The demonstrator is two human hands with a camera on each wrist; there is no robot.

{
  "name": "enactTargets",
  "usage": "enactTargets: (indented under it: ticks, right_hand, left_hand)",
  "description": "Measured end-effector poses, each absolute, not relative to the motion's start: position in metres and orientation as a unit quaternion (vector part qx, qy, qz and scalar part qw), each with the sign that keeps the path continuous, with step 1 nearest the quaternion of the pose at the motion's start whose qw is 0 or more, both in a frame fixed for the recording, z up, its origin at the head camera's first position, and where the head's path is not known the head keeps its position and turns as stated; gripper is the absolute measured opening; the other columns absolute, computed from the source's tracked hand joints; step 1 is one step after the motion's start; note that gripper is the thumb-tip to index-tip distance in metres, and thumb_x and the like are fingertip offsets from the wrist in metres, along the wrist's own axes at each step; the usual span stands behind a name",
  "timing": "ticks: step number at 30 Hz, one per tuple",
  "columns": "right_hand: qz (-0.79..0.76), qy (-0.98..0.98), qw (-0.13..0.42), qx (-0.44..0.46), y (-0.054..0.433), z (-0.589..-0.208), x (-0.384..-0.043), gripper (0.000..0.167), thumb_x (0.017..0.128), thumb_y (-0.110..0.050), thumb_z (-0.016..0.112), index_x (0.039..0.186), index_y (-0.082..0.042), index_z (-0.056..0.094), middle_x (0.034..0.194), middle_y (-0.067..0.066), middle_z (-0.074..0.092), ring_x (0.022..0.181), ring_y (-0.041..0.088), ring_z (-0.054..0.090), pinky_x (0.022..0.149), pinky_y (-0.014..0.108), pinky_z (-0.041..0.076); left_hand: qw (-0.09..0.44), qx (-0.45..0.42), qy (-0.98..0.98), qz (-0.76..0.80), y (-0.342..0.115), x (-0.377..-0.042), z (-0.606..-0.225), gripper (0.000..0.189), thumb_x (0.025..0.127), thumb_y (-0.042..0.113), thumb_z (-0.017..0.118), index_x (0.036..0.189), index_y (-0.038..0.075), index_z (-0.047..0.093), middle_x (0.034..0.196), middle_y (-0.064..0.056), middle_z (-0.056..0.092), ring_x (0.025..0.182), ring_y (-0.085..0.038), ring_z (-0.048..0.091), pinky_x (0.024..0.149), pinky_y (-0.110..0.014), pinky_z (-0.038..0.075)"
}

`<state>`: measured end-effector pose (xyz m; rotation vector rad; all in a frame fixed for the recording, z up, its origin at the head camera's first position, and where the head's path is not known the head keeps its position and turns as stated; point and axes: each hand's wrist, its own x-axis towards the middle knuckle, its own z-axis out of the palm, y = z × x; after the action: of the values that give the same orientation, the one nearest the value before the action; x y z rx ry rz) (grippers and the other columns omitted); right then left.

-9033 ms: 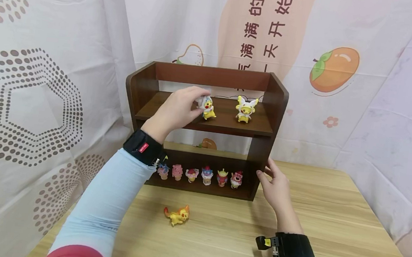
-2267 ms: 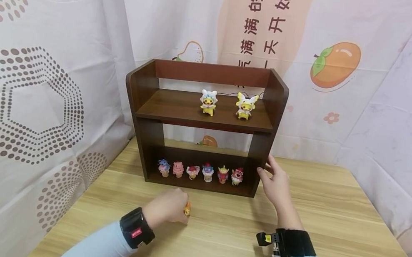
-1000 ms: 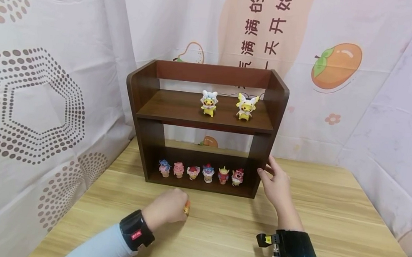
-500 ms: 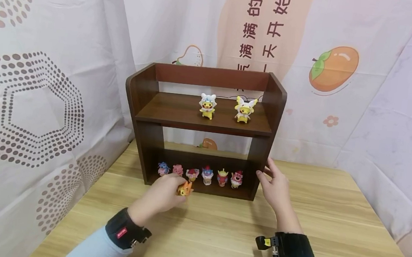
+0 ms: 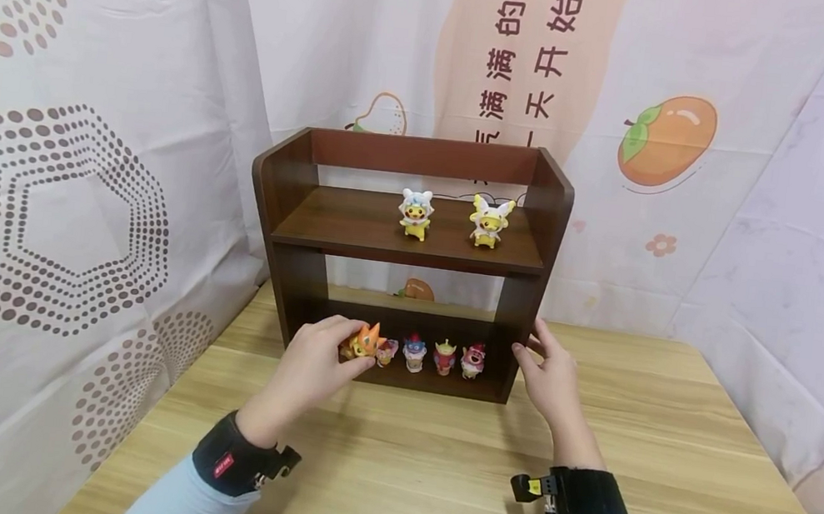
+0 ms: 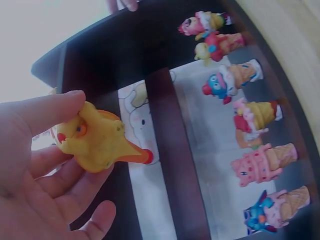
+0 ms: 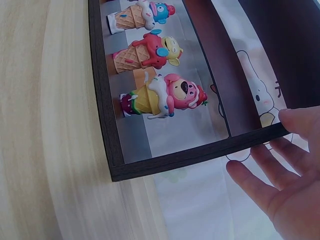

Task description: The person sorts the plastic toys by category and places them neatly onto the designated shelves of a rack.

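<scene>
My left hand [image 5: 305,371] pinches a small yellow figurine [image 5: 365,342] with an orange hood between thumb and fingers. It is held up in front of the lower compartment of a dark brown two-tier shelf [image 5: 422,156]. In the left wrist view the yellow figurine [image 6: 100,142] shows its body and a red-tipped tail. My right hand [image 5: 555,385] grips the shelf's right side panel, thumb at the front edge, fingers on the outer side. Two yellow figurines in white hoods, one [image 5: 415,215] near the middle and one [image 5: 488,223] farther right, stand on the upper tier.
Several ice-cream-cone figurines line the bottom tier, among them a pink bear [image 5: 472,361] at the right end. My left hand hides the pink figurine [image 6: 260,165] and blue figurine [image 6: 272,210] from the head view. The shelf stands on a wooden table [image 5: 434,477] before a printed curtain [image 5: 745,242].
My left hand has set the white-hooded figurine on the upper tier, then picked the orange-hooded figurine off the table and raised it toward the shelf. My right hand has stayed on the side panel.
</scene>
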<state>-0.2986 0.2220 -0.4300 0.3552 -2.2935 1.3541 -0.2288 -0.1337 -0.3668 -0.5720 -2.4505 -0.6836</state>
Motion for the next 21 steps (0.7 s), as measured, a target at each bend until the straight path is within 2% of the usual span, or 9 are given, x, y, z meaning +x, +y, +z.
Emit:
enactTargets:
  ticks: [5,8,21]
  right_hand:
    - [0.489,-0.832,0.227,0.127,0.222,-0.43,-0.299,0.054,0.099,-0.007,0.065,0.151,-0.011,0.05,0.142,0.02,0.057,0.12,0.04,0.062,0.087,0.053,0.054]
    - [0.488,-0.832,0.228,0.128,0.222,-0.429,-0.299,0.054,0.099,-0.007,0.064,0.151,-0.012,0.05,0.141,0.02,0.058,0.119,0.041,0.062,0.086,0.054,0.055]
    - [0.485,-0.836,0.225,0.124,0.222,-0.428,-0.299,0.054,0.099,-0.008,0.065,0.151,-0.012,0.05,0.142,0.019,0.057,0.12,0.04,0.062,0.086,0.054,0.055]
  left_hand:
    - [0.281,-0.215,-0.898,-0.262,-0.133,-0.228,-0.358,0.043,0.08,0.021,0.09,0.117,0.006,0.074,0.108,-0.004,0.073,0.097,-0.025,0.067,0.084,-0.044,0.052]
    - [0.294,-0.212,-0.893,-0.267,-0.133,-0.228,-0.354,0.045,0.079,0.022,0.09,0.118,0.006,0.074,0.11,-0.005,0.073,0.102,-0.025,0.066,0.09,-0.048,0.049]
    - [0.355,-0.218,-0.844,-0.339,-0.137,-0.229,-0.334,0.047,0.08,0.02,0.09,0.121,0.004,0.072,0.108,-0.006,0.071,0.099,-0.023,0.061,0.079,-0.039,0.051]
